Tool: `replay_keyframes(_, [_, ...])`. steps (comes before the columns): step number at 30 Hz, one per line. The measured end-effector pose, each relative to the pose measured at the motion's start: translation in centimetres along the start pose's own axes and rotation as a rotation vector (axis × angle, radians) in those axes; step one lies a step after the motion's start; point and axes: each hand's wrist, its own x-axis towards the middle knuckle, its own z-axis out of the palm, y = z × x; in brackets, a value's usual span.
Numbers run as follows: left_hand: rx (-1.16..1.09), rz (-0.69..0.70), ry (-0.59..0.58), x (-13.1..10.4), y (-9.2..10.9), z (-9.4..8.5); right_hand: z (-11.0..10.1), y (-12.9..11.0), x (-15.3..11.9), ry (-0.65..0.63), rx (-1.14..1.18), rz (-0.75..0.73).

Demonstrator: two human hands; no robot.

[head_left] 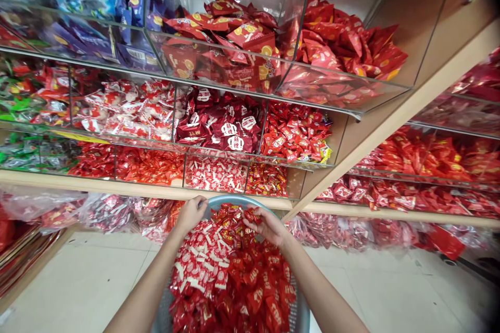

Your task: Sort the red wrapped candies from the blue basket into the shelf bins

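A blue-grey basket (pixel 301 302) at the bottom centre is heaped with wrapped candies. Red-and-white candies (pixel 203 255) lie on its left side, and plain red ones with gold print (pixel 258 281) fill the right. My left hand (pixel 192 214) is closed over the basket's far left rim. At the far right of the basket, my right hand (pixel 265 225) has its fingers curled around small red candies (pixel 252 215), just above the heap. Small red-and-gold candies (pixel 230 218) lie between the two hands.
Ahead stands a shelf (pixel 152 190) with clear bins of wrapped sweets in several rows. A slanted wooden post (pixel 375 119) divides it from more bins at the right. Plastic bags of sweets (pixel 109 210) sit beneath the shelf. Pale floor tiles (pixel 94 276) show around the basket.
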Motion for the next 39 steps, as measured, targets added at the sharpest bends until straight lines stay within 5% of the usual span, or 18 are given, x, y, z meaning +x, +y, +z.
replay_keyframes(10, [0.014,-0.007,0.002,-0.1,0.2,-0.1,-2.1,0.5,-1.0,-0.013,-0.052,0.057])
replay_keyframes(16, [0.022,-0.017,-0.001,-0.1,0.3,-0.2,-2.6,0.7,-0.6,0.047,-0.321,0.062])
replay_keyframes(27, [0.032,-0.008,-0.007,0.0,0.3,-0.1,-2.7,0.1,1.3,0.340,-1.160,-0.488])
replay_keyframes(39, [0.038,-0.008,-0.006,-0.1,0.2,-0.1,-1.3,1.0,3.0,0.424,-1.439,-0.528])
